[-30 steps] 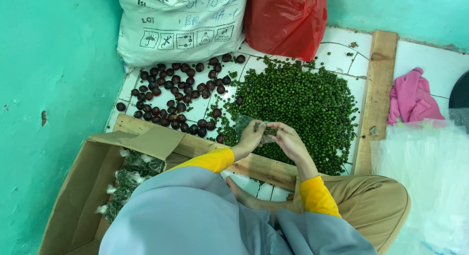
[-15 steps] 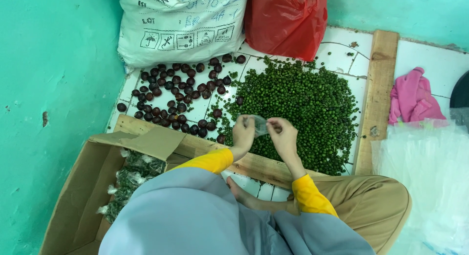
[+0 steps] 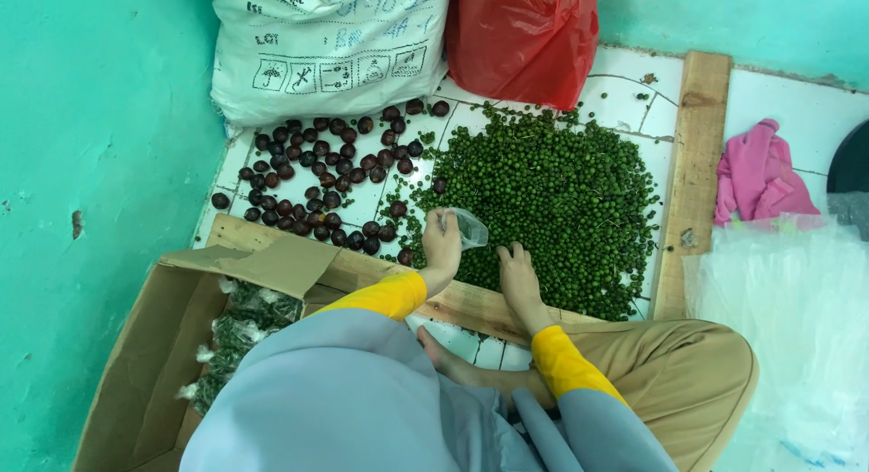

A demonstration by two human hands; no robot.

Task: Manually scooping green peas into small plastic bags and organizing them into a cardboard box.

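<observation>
My left hand (image 3: 442,241) holds a small clear plastic bag (image 3: 470,226) up at the near edge of a big heap of small green fruits (image 3: 552,191) on the white tiled floor. Just right of it, my right hand (image 3: 514,269) rests palm down on the green fruits, fingers curled among them. Both wrists show yellow cuffs. Left of the heap lies a spread of dark red round fruits (image 3: 317,178).
A cardboard box (image 3: 136,354) with several small filled bags stands at lower left. A white sack (image 3: 330,42) and a red plastic bag (image 3: 520,33) lean against the teal wall. Wooden planks (image 3: 692,173) frame the heap. A pink cloth (image 3: 760,178) and clear plastic sheeting (image 3: 797,327) lie right.
My right hand has let go of the bag and dropped down onto the green fruits. My left hand keeps the bag, now a little lower.
</observation>
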